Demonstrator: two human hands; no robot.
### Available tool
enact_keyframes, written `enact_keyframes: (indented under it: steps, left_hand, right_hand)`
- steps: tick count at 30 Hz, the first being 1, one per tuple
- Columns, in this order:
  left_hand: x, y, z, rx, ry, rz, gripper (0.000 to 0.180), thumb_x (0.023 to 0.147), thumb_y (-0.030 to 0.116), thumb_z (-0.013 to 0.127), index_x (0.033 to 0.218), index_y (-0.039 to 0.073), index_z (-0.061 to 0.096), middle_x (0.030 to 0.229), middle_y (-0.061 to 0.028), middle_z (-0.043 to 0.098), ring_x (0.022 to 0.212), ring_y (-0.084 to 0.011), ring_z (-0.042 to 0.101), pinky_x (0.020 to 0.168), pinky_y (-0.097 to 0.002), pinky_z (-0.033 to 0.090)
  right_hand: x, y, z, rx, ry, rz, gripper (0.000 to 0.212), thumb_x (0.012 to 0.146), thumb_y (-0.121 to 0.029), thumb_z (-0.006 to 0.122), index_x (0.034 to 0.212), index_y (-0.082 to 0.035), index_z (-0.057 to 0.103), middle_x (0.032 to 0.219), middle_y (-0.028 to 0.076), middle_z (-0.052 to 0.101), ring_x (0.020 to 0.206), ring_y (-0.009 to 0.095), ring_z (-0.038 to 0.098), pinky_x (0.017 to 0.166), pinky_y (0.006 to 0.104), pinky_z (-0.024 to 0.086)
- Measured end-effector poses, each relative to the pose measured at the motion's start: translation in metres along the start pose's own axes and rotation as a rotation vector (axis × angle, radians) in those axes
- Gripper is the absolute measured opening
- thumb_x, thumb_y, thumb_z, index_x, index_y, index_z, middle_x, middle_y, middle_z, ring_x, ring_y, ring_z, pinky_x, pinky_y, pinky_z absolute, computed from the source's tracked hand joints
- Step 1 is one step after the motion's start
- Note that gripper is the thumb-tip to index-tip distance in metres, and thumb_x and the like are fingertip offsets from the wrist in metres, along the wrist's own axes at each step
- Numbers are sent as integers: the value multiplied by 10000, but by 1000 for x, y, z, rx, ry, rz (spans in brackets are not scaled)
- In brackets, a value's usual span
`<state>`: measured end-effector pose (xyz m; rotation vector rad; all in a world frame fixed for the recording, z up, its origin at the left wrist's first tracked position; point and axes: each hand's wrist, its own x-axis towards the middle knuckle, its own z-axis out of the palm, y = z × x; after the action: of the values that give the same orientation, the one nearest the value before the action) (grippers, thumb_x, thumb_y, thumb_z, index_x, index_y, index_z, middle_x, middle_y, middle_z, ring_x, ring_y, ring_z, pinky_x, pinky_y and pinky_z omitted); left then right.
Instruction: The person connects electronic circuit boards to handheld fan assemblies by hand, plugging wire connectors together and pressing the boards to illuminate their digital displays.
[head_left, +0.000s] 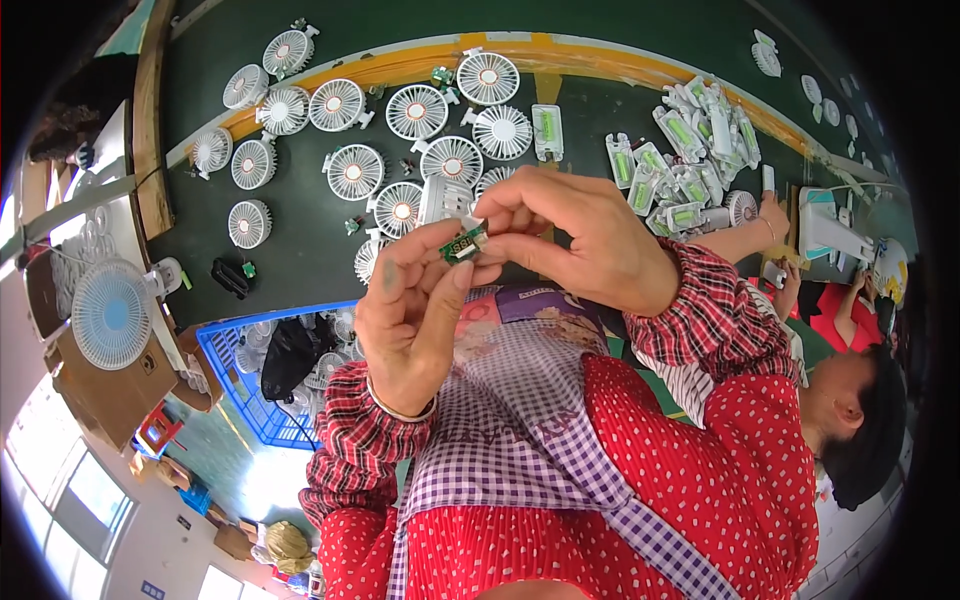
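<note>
Between my hands, over the near edge of the dark green table, is a small green circuit board [464,246] with a digit display. My left hand [412,325] pinches its lower left side between thumb and fingers. My right hand [590,240] closes thumb and fingertips on the board's right end. Just behind the board, a white ribbed plastic part [446,200] shows by my fingertips; whether a finger holds it I cannot tell. Several round white fan heads [418,112] lie face up beyond my hands. A white handle shell with a green cell [547,132] lies to their right.
A heap of white handle shells with green cells [690,185] lies at the right. A blue crate [240,385] of fan parts stands below the table's left edge. A black part [232,278] lies at the table's left. Co-workers' hands [770,218] are at the far right.
</note>
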<state>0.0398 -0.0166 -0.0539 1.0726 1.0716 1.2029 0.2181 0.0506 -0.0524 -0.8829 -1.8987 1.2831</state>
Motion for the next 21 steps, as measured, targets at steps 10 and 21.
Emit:
enact_keyframes:
  steps: [10, 21]
  left_hand:
    - [24, 1, 2, 30, -48, -108, 284, 908, -98, 454, 1187, -73, 409, 994, -173, 629, 861, -215, 664, 771, -290, 561]
    - [127, 23, 35, 68, -211, -9, 306, 888, -77, 487, 1189, -48, 440, 1095, -157, 577, 844, -231, 658, 701, -303, 565]
  right_hand:
    - [6, 6, -13, 133, -69, 160, 123, 807, -66, 635, 883, 20, 592, 729, 98, 636, 657, 177, 629, 588, 292, 478]
    - [46, 7, -97, -2, 82, 127, 102, 843, -64, 639, 880, 13, 583, 717, -1, 601, 654, 29, 537, 550, 207, 437]
